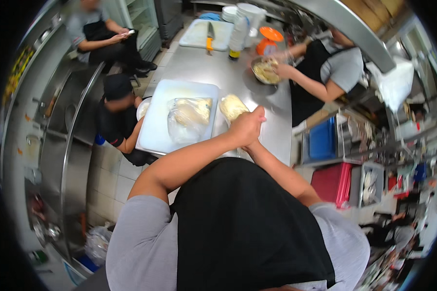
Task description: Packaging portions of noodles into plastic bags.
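My left hand (244, 128) closes around the gathered part of a clear plastic bag (233, 107) packed with pale yellow, shredded-looking food. The filled end points away from me, low over the steel table. Beneath and behind the left hand, my right hand (252, 144) presses close against it; its fingers are mostly hidden, so its grip does not show. To the left, a second plastic bag (189, 116) with similar pale food lies on a white cutting board (154, 125).
Across the steel table (189, 69), a co-worker's hands (284, 70) work in a metal bowl (266, 71). An orange scale (267, 43), a bottle (238, 38) and a knife (210, 36) on another board stand farther back. One person crouches at left; another sits behind.
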